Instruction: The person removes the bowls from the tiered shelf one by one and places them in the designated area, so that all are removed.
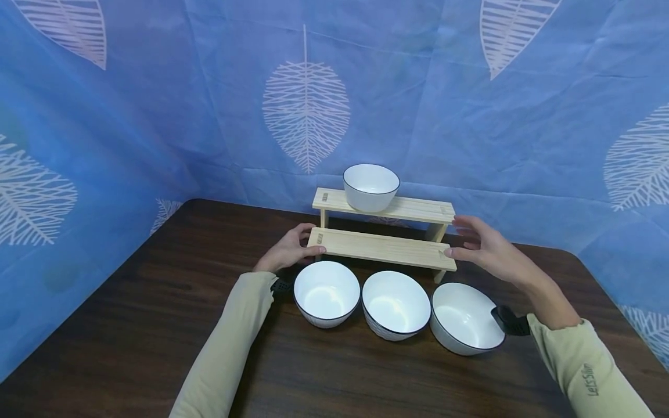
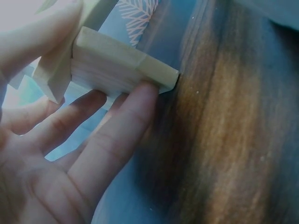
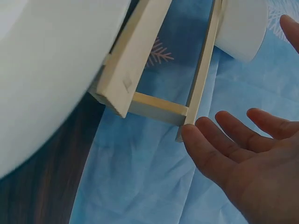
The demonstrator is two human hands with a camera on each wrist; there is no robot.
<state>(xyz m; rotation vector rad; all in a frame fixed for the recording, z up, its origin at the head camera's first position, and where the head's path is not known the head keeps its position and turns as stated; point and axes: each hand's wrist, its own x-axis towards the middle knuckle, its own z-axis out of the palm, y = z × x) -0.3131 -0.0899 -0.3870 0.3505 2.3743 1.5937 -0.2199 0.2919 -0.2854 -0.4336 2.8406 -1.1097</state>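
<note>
A two-tier pale wooden shelf rack stands at the back of the table, with a lower board in front of a higher board. My left hand holds the left end of the lower tier. In the left wrist view the thumb lies along the wood while fingertips press a wooden leg. My right hand is at the rack's right end, fingers spread and loosely bent. One fingertip is right at the end of the upper board. A white bowl with a dark rim sits on the upper tier.
Three more white dark-rimmed bowls stand in a row before the rack: left, middle and right, close to the right wrist. A blue cloth with white leaf prints hangs behind the dark wooden table.
</note>
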